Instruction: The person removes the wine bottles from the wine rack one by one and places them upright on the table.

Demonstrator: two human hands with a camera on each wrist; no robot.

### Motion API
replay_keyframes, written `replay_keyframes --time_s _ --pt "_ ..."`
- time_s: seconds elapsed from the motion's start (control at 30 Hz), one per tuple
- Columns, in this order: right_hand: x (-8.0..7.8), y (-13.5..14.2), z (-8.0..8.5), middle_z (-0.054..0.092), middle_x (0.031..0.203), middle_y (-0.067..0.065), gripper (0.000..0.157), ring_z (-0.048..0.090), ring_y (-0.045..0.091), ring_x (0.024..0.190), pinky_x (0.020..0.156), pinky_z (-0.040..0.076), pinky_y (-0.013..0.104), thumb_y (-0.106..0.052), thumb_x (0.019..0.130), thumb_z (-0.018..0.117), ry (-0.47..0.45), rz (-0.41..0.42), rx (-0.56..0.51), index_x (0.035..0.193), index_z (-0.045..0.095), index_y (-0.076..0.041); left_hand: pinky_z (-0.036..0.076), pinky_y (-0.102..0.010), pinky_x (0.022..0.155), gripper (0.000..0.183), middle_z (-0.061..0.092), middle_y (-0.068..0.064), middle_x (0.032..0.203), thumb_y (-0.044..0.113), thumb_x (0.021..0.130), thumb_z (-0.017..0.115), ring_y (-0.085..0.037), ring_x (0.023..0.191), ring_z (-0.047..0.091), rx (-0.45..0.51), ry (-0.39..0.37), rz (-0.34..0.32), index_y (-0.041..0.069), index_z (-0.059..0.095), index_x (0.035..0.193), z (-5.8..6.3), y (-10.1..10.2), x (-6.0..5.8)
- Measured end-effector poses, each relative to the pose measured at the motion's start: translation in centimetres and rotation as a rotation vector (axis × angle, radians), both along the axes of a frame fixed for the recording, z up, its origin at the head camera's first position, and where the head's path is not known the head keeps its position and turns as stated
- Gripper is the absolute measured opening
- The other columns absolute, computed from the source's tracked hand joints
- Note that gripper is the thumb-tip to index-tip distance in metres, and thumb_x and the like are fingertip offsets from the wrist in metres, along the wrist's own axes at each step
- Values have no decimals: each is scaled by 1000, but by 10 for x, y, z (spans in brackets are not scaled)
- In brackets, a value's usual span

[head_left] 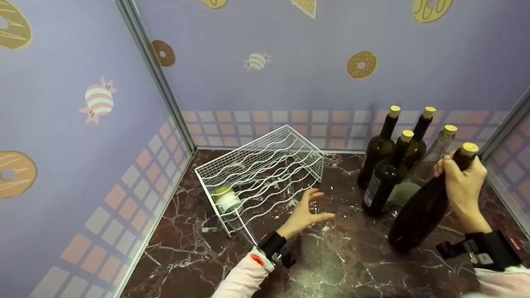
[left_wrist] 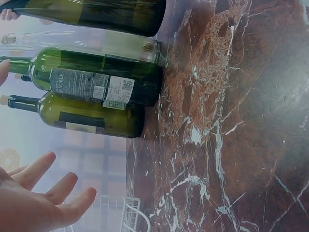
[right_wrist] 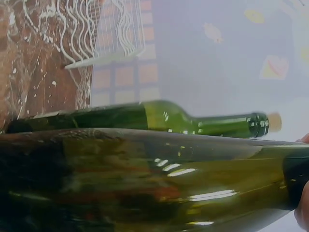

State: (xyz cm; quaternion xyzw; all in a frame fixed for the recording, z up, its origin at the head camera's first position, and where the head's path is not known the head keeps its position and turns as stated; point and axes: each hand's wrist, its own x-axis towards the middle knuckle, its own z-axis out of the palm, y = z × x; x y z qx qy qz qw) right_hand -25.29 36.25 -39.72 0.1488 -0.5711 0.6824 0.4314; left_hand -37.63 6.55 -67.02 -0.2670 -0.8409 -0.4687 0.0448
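Note:
My right hand [head_left: 461,182] grips a dark wine bottle [head_left: 422,213] round its neck, just below the cork. The bottle leans, its base down and to the left; its body fills the lower part of the right wrist view. My left hand [head_left: 304,213] holds nothing, with thumb and fingers spread apart, near the front right of a white wire wine rack [head_left: 265,176]. In the rack's left end lies a bottle [head_left: 228,200] with a pale, greenish area; its front part is partly hidden by my left forearm.
Several corked bottles stand at the right: a labelled green bottle [left_wrist: 96,79], a dark bottle [head_left: 374,153] behind it, another dark bottle [head_left: 420,128] and a clear bottle [head_left: 430,159]. Patterned walls [head_left: 256,91] enclose the marbled tabletop [head_left: 339,256] at the back and sides.

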Motion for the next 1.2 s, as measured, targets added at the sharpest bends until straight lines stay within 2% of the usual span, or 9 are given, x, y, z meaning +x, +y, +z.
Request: replay_keyframes --time_s 0.17,0.3,0.4,0.5,0.63,0.73,0.83,1.0,1.2 --pt "-4 13 -8 36 47 25 7 36 26 35 35 33 28 14 63 44 17 0 1 65 37 15 22 -36 75 90 29 17 106 49 42 58 -3 96 24 26 32 4 21 11 114 -1 -3 -1" --pt "-2 16 -11 35 46 25 8 35 27 34 35 34 29 14 63 43 38 15 -28 64 36 16 22 -35 75 88 30 16 106 47 44 59 -2 95 26 34 29 -5 23 11 113 0 -5 1" --pt "-1 18 -13 35 46 25 8 35 26 34 35 34 29 14 63 43 50 27 -50 65 36 17 22 -36 75 86 30 15 106 45 45 59 -4 92 29 71 23 -25 23 11 113 11 -8 9" --pt "-1 20 -16 34 46 25 9 34 27 34 35 33 29 15 63 43 60 37 -71 66 35 17 25 -36 73 85 31 15 105 41 45 62 -6 93 30 121 7 -51 22 13 113 27 -10 19" --pt "-3 24 -17 34 46 25 9 34 27 34 34 33 29 15 63 43 80 41 -80 66 34 17 27 -38 69 86 33 11 105 35 44 65 -11 98 25 143 -45 -60 20 14 112 47 -11 29" --pt "-1 21 -14 34 45 24 10 34 26 34 34 32 28 15 63 44 93 28 -64 65 35 18 26 -41 68 86 33 9 105 35 45 64 -12 97 26 150 -60 -57 18 14 112 53 -12 32" --pt "5 13 -6 33 44 24 9 34 26 34 33 32 28 16 63 43 90 35 -77 63 34 18 27 -38 69 85 33 12 105 37 45 64 -11 96 27 145 -45 -49 20 14 112 49 -13 30" --pt "10 5 0 33 43 24 8 34 26 33 34 32 27 16 62 43 66 34 -90 61 34 18 28 -32 71 85 31 16 104 42 45 62 -8 92 31 115 17 -43 24 13 112 26 -12 19" --pt "-1 18 -14 35 45 24 9 35 25 33 32 32 27 15 62 44 77 39 -66 63 35 18 24 -36 73 88 29 18 106 48 44 58 -1 93 27 21 29 5 22 11 114 1 -7 1"
